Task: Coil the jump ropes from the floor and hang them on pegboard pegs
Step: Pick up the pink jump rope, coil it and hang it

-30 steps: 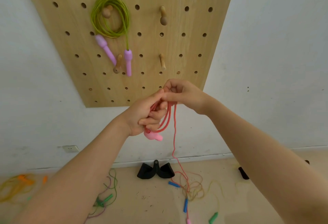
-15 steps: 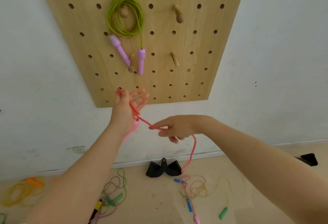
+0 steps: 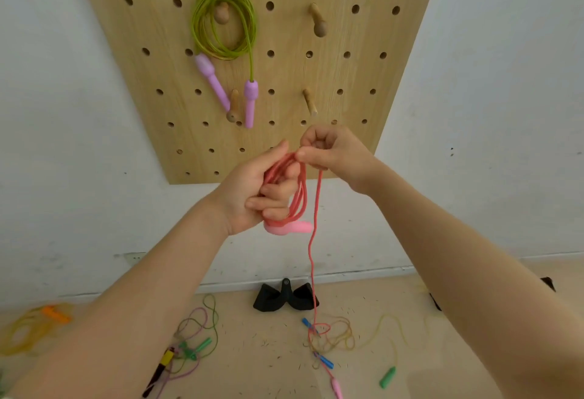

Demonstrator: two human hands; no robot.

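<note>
My left hand (image 3: 252, 193) holds several loops of a red jump rope (image 3: 298, 196), with its pink handle (image 3: 290, 228) sticking out below the fingers. My right hand (image 3: 331, 153) pinches the same rope just above the loops, right beside the left fingertips. The loose end of the rope drops to the floor, where its other pink handle (image 3: 336, 387) lies. Behind the hands is a wooden pegboard (image 3: 347, 82). A coiled green rope (image 3: 224, 22) with purple handles hangs on its upper left peg. Three pegs are bare: upper right (image 3: 318, 20), lower right (image 3: 309, 102) and lower left (image 3: 233, 110).
More ropes lie on the floor: a yellow one with orange handles (image 3: 31, 326) at the left, a tangle with green and yellow handles (image 3: 189, 345), and a yellow one with blue and green handles (image 3: 347, 338). A black object (image 3: 286, 297) sits against the baseboard.
My right hand has swung back up from below and brought another loop of red rope to the left hand, which has closed its fingers round the coil again.
</note>
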